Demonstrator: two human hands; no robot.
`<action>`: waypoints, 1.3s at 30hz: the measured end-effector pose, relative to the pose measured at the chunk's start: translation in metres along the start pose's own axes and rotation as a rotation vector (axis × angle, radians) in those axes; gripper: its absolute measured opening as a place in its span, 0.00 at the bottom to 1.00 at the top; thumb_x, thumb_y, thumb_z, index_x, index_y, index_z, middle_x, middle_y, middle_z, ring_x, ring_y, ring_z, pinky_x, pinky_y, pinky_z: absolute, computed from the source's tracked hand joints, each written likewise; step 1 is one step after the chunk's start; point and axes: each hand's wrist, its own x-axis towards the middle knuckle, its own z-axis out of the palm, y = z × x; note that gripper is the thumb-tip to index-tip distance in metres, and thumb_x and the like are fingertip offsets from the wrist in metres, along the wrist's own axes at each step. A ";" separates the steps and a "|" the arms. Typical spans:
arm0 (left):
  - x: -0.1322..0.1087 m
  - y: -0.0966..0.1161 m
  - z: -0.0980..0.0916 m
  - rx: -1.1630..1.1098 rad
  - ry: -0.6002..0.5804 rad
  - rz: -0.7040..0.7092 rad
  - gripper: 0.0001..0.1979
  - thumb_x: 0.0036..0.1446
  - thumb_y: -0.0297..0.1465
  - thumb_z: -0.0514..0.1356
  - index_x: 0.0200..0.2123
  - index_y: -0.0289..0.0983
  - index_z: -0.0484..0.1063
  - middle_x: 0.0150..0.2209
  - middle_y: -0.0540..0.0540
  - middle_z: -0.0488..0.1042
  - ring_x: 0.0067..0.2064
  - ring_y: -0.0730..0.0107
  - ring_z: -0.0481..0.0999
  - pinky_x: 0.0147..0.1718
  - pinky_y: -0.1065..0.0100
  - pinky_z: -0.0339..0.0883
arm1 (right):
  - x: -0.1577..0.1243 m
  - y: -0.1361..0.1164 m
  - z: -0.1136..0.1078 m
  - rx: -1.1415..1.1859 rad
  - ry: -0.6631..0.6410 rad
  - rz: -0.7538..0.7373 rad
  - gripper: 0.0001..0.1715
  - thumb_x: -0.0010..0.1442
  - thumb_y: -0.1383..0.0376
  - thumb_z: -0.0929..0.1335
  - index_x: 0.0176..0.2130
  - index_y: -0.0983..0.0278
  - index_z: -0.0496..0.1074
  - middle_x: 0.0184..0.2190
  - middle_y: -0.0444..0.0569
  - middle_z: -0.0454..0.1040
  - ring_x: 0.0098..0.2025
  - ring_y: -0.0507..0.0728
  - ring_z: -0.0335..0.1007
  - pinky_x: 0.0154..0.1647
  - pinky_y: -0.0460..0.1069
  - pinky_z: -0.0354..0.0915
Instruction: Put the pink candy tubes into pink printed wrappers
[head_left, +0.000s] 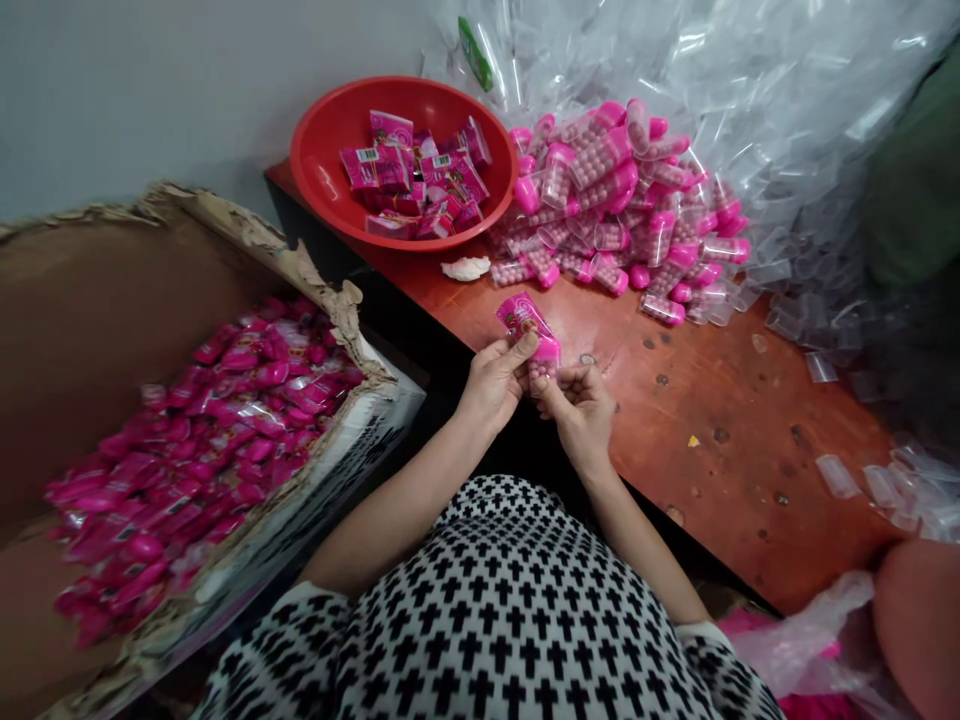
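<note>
Near the table's edge my left hand [495,385] pinches a pink printed wrapper [516,312], thumb on its front. A clear capsule with a pink cap and small pink balls [545,362] is at the wrapper's lower end, partly behind my fingers. My right hand [583,408] grips the capsule's lower end between thumb and fingers. How far the capsule sits inside the wrapper I cannot tell. Beyond my hands lies a heap of similar ball-filled capsules [600,165]. A red bowl [319,170] at the back left holds several flat pink wrappers [382,168].
At left stands a torn cardboard box [75,270] of pink wrapped pieces [225,440]. Clear plastic tubes [810,290] pile up at the back right of the reddish table [720,390]. A crumpled white scrap [466,268] lies by the bowl. A plastic bag [817,630] is at lower right.
</note>
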 end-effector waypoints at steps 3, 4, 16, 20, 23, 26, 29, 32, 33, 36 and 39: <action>0.001 0.000 0.000 0.011 0.007 -0.036 0.20 0.34 0.37 0.75 0.26 0.31 0.72 0.22 0.48 0.73 0.23 0.76 0.71 0.24 0.73 0.66 | 0.000 0.000 0.000 0.015 -0.004 0.006 0.16 0.49 0.57 0.75 0.31 0.62 0.67 0.24 0.39 0.75 0.20 0.47 0.69 0.18 0.43 0.66; 0.001 0.000 0.000 0.019 0.004 -0.038 0.20 0.34 0.37 0.75 0.25 0.31 0.73 0.22 0.48 0.73 0.23 0.76 0.71 0.24 0.73 0.66 | 0.001 0.000 -0.001 0.033 -0.014 0.018 0.16 0.49 0.58 0.75 0.31 0.62 0.67 0.24 0.39 0.75 0.19 0.47 0.68 0.17 0.42 0.66; 0.005 0.007 -0.008 0.281 -0.107 0.039 0.15 0.41 0.37 0.72 0.21 0.31 0.75 0.21 0.46 0.74 0.22 0.75 0.71 0.22 0.72 0.65 | 0.007 -0.001 -0.001 0.124 -0.018 0.059 0.16 0.47 0.59 0.76 0.31 0.62 0.68 0.23 0.39 0.76 0.18 0.47 0.68 0.18 0.42 0.65; 0.001 0.000 -0.006 0.316 -0.127 0.024 0.15 0.42 0.37 0.71 0.19 0.31 0.74 0.19 0.47 0.72 0.20 0.74 0.70 0.21 0.70 0.67 | 0.014 0.001 -0.003 0.212 -0.053 0.097 0.16 0.49 0.59 0.75 0.30 0.62 0.67 0.20 0.38 0.75 0.16 0.47 0.65 0.15 0.42 0.62; 0.000 -0.001 -0.007 0.290 -0.115 0.014 0.15 0.41 0.38 0.72 0.21 0.31 0.74 0.19 0.48 0.71 0.20 0.73 0.70 0.21 0.69 0.68 | 0.017 0.003 -0.006 0.264 -0.087 0.128 0.15 0.49 0.58 0.75 0.31 0.61 0.68 0.22 0.39 0.76 0.18 0.48 0.68 0.18 0.43 0.66; -0.001 0.002 -0.008 0.216 -0.052 0.032 0.15 0.38 0.36 0.73 0.23 0.30 0.76 0.24 0.45 0.75 0.25 0.74 0.73 0.26 0.71 0.70 | 0.015 0.003 -0.009 0.276 -0.155 0.115 0.19 0.47 0.58 0.76 0.38 0.60 0.71 0.30 0.42 0.79 0.28 0.51 0.76 0.30 0.47 0.75; -0.004 0.002 -0.009 0.174 -0.034 0.023 0.16 0.37 0.36 0.73 0.24 0.30 0.77 0.26 0.44 0.77 0.27 0.73 0.75 0.27 0.71 0.69 | 0.012 0.003 -0.009 0.274 -0.170 0.103 0.20 0.47 0.58 0.76 0.40 0.59 0.71 0.32 0.42 0.79 0.30 0.51 0.77 0.35 0.49 0.76; -0.010 -0.002 -0.007 0.181 -0.032 0.010 0.15 0.36 0.35 0.73 0.24 0.29 0.77 0.24 0.45 0.76 0.24 0.75 0.72 0.24 0.72 0.66 | 0.014 0.003 -0.004 0.278 -0.145 0.093 0.18 0.47 0.58 0.76 0.35 0.59 0.69 0.26 0.39 0.77 0.25 0.50 0.75 0.29 0.47 0.75; -0.013 -0.003 -0.007 0.177 -0.036 0.015 0.15 0.37 0.35 0.73 0.24 0.29 0.77 0.23 0.45 0.75 0.24 0.76 0.72 0.24 0.72 0.66 | 0.016 0.002 -0.002 0.280 -0.147 0.090 0.18 0.47 0.58 0.76 0.34 0.60 0.68 0.25 0.38 0.76 0.24 0.49 0.74 0.28 0.46 0.74; -0.026 0.003 -0.009 0.152 -0.038 0.079 0.14 0.40 0.35 0.73 0.24 0.30 0.76 0.26 0.45 0.77 0.27 0.73 0.75 0.28 0.70 0.69 | 0.018 -0.003 0.005 0.284 -0.187 0.078 0.18 0.47 0.59 0.76 0.34 0.60 0.68 0.23 0.37 0.76 0.23 0.49 0.73 0.25 0.45 0.73; -0.043 0.025 -0.018 0.110 0.104 0.276 0.16 0.44 0.42 0.70 0.30 0.35 0.76 0.36 0.43 0.80 0.39 0.64 0.79 0.40 0.64 0.73 | 0.019 -0.009 0.004 0.261 -0.198 0.048 0.17 0.48 0.59 0.76 0.34 0.61 0.69 0.24 0.39 0.77 0.24 0.50 0.74 0.24 0.45 0.72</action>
